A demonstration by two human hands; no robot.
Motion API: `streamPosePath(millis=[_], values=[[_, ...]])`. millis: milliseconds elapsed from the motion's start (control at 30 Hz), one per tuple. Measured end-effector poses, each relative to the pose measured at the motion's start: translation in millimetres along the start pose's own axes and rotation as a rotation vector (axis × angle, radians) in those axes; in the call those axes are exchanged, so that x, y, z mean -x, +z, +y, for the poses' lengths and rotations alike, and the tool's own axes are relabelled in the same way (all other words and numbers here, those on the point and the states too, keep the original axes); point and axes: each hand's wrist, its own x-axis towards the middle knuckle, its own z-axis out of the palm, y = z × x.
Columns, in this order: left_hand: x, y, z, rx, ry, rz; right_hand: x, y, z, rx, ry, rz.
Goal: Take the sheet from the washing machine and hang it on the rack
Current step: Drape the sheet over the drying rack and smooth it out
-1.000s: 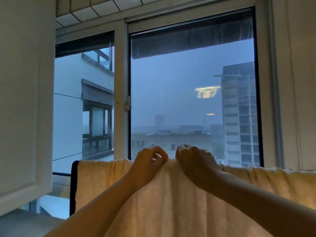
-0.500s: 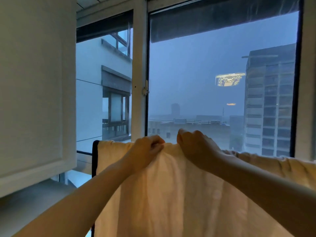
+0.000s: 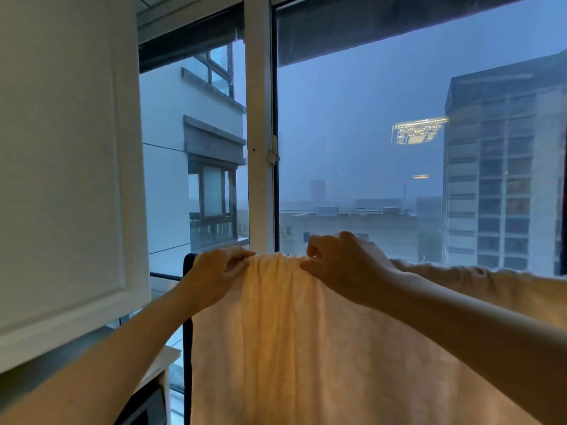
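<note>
Left hand [image 3: 214,273] and right hand [image 3: 346,265] each pinch the cream sheet [image 3: 276,348], bunched atop the rack [image 3: 187,363]; hanging is underway, and spreading it along the rack probably comes next.

The one view comes from a wide-angle camera worn on the person's head, facing forward and about level toward the window [image 3: 352,133], close up to a sheet [image 3: 276,348] draped over a dark rack [image 3: 187,332] in the lower frame. Both forearms reach in from the bottom corners, the left hand [image 3: 214,271] and right hand [image 3: 346,265] near, just below centre, while a white cabinet door [image 3: 61,148] stands very near along the left side
</note>
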Motion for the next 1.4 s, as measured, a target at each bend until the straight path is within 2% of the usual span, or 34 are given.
streamPosePath(millis=[233,400,533,700,1033,1167,1267,1400], values=[[-9.5,-16.4,-64.4,-0.075,0.051,-0.021,-29.3,25.8,-33.7,0.057,-0.014,0.017],[-18.2,-25.8,-91.4,0.006,0.105,-0.04,-47.5,38.9,-55.5,0.128,0.026,-0.063],[-24.1,-29.7,-102.2,0.122,0.101,-0.023,-54.4,43.4,-65.2,0.197,0.052,-0.044],[-31.5,-23.1,-123.8,0.088,0.109,0.074,-67.0,50.4,-78.6,0.206,0.087,-0.059],[-35.2,-32.0,-175.7,0.086,-0.026,0.275,-102.2,77.6,-94.2,0.087,0.123,-0.021],[-19.0,-39.3,-209.4,0.024,-0.088,0.268,-97.9,81.5,-94.2,-0.008,0.1,-0.092],[-8.1,-43.5,-225.9,-0.017,-0.144,0.263,-87.3,71.6,-80.3,0.062,0.117,-0.16],[-4.3,-42.1,-225.5,-0.026,-0.176,0.056,-80.7,59.3,-76.4,0.045,0.156,-0.227]])
